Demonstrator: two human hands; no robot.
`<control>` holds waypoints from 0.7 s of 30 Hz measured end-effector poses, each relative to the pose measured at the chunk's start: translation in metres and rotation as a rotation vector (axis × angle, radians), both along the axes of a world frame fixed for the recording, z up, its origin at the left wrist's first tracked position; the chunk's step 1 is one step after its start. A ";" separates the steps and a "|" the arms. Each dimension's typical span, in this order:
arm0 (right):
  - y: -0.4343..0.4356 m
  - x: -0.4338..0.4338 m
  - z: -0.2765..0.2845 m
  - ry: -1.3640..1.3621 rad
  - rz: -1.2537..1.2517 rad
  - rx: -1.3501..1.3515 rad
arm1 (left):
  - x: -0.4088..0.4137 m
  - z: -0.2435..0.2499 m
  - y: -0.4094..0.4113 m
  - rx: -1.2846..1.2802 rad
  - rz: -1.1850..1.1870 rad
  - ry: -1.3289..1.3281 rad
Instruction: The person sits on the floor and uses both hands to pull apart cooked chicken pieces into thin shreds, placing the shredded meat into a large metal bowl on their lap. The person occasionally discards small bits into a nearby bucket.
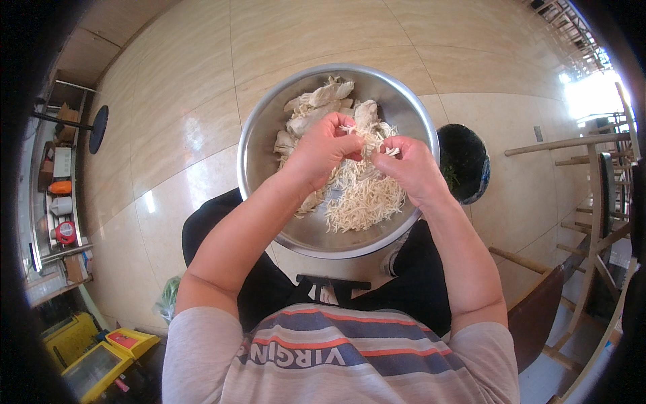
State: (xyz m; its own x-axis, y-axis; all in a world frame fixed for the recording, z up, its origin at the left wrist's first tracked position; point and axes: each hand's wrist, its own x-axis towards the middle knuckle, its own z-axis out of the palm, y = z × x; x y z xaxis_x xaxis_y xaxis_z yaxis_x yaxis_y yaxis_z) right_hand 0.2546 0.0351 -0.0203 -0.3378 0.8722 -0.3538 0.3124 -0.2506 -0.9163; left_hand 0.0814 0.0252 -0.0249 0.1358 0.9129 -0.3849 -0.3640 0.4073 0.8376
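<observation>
Before me is a wide stainless steel bowl (262, 166), its far half holding several large pale pieces of cooked meat (318, 103), which look like chicken. A heap of thin meat shreds (366, 202) lies in the near right part. Above the bowl's middle, my left hand (335, 144) pinches a bundle of pale meat strands (371, 137) between thumb and fingers. My right hand (406, 161) grips strands from the right side, thumb against index finger. Both hands are close together, and the fingers partly hide the meat between them.
Right of the bowl stands a dark round container (464, 164) with greens inside. Wooden chairs (593, 202) line the right side. At left are a shelf unit (60, 192) with assorted goods, a plastic bag of green vegetables (169, 298) and a yellow case (98, 368) on the tiled floor.
</observation>
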 end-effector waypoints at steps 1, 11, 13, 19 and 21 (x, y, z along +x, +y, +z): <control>0.000 0.000 0.000 -0.002 -0.021 -0.012 | 0.000 0.000 0.000 0.008 0.003 0.002; -0.002 -0.004 0.001 0.021 -0.079 0.042 | -0.002 -0.006 0.000 0.071 -0.131 0.041; -0.001 -0.002 0.002 -0.034 -0.071 0.032 | -0.004 -0.004 0.001 0.045 -0.101 0.001; 0.002 -0.001 -0.002 0.260 -0.082 -0.025 | -0.001 0.001 0.001 0.015 -0.076 0.004; 0.001 -0.002 -0.004 0.375 -0.086 -0.035 | 0.004 0.001 -0.003 0.022 -0.167 0.100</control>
State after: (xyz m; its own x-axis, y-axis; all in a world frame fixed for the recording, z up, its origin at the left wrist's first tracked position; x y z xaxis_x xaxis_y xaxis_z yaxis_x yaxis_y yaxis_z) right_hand 0.2528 0.0362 -0.0241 -0.3759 0.8923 -0.2498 -0.0660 -0.2947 -0.9533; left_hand 0.0856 0.0224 -0.0236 0.2481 0.8893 -0.3841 -0.2079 0.4361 0.8755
